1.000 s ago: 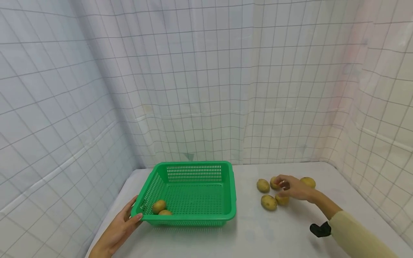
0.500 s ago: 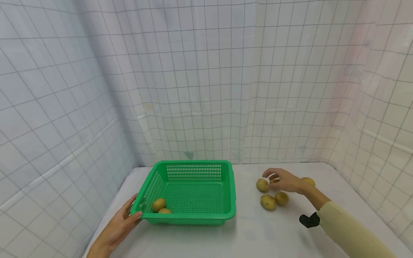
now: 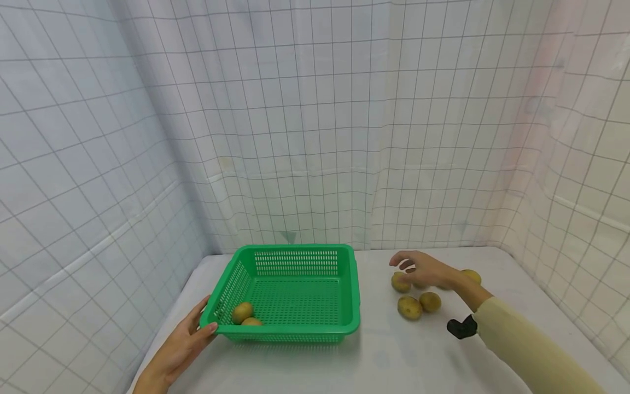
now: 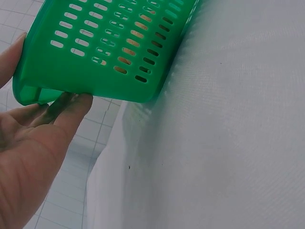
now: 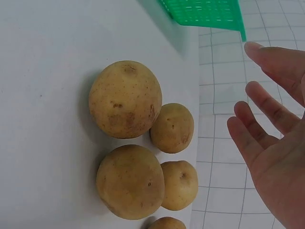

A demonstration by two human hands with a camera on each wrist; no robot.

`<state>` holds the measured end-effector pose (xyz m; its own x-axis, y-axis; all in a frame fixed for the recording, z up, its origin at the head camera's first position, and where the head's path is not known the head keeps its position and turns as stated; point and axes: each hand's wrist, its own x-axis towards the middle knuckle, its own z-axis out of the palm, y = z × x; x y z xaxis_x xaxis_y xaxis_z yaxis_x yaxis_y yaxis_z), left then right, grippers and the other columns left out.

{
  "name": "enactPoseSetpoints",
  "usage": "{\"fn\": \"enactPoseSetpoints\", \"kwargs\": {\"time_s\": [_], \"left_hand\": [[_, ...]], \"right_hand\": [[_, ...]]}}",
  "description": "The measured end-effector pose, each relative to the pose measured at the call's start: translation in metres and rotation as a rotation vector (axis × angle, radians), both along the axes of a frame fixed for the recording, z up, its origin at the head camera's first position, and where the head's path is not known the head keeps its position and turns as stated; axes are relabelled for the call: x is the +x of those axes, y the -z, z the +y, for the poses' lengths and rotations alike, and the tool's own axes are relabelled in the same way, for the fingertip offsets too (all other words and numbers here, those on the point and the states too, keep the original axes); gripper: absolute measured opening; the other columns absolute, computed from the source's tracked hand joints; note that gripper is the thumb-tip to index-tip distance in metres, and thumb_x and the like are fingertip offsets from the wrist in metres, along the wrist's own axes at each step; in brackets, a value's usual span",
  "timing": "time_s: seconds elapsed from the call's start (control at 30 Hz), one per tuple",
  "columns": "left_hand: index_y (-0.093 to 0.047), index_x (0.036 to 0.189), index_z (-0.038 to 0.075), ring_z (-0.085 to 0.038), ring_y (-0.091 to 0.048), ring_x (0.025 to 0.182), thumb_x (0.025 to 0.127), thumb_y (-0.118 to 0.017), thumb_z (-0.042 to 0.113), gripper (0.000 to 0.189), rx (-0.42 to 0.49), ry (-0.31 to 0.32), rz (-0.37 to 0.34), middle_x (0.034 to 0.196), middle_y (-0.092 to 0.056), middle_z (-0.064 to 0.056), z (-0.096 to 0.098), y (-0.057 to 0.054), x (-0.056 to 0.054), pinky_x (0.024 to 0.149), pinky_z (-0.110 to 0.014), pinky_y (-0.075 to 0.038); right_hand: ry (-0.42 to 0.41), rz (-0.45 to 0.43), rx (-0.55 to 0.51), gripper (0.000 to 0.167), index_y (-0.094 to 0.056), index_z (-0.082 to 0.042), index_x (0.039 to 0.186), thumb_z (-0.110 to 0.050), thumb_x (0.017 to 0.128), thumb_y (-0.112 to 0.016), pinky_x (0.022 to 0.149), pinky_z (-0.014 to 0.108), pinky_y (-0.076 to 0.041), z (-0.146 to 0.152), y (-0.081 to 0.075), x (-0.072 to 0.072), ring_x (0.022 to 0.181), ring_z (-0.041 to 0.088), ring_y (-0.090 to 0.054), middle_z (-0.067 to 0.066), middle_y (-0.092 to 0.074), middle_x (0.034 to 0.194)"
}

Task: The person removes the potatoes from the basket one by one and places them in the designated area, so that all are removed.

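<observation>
My left hand (image 3: 179,347) holds the near left corner of a green plastic basket (image 3: 290,331). In the left wrist view, the thumb lies on the rim's outer side and the fingers (image 4: 76,107) reach under it. Two potatoes (image 3: 243,313) lie in that corner of the basket. My right hand (image 3: 424,268) hovers over a group of several potatoes (image 3: 409,308) on the table, its fingers loosely bent. The right wrist view has the hand (image 5: 281,133) apart from the potatoes (image 5: 126,99), with nothing between thumb and fingers. In the head view it partly covers some of them.
A white table (image 3: 384,361) carries everything. White sheets with a grid pattern (image 3: 305,137) hang at the back and on both sides. A black object (image 3: 462,327) sits at the right sleeve (image 3: 521,345).
My right hand has moved left and slightly away from me over the potatoes, uncovering the near ones. The left hand, basket and potatoes stay where they were.
</observation>
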<state>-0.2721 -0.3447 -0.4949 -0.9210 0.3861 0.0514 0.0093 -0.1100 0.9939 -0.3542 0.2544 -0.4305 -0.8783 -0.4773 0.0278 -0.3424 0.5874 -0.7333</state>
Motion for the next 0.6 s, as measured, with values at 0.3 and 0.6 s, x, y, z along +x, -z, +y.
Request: {"fn": "enactPoseSetpoints", "kwargs": {"time_s": [0.3, 0.6], "left_hand": [[0.01, 0.164, 0.005, 0.002, -0.048, 0.129, 0.108, -0.052, 0.002, 0.084, -0.048, -0.03, -0.015, 0.167, 0.005, -0.027, -0.001, -0.003, 0.0, 0.103, -0.021, -0.045], [0.005, 0.166, 0.005, -0.009, -0.051, 0.129, 0.107, -0.056, 0.003, 0.084, -0.105, -0.08, -0.022, 0.164, -0.008, -0.028, -0.001, -0.006, -0.001, 0.101, -0.023, -0.047]], "right_hand": [[-0.024, 0.02, 0.016, 0.034, -0.064, -0.009, 0.129, -0.015, 0.096, -0.073, 0.105, 0.051, -0.049, -0.02, -0.006, -0.007, 0.126, 0.036, -0.056, 0.009, -0.061, 0.132], [-0.091, 0.044, 0.028, 0.034, -0.065, -0.01, 0.127, -0.019, 0.096, -0.075, 0.103, 0.044, -0.051, -0.046, -0.01, -0.019, 0.124, 0.032, -0.057, 0.006, -0.061, 0.131]]}}
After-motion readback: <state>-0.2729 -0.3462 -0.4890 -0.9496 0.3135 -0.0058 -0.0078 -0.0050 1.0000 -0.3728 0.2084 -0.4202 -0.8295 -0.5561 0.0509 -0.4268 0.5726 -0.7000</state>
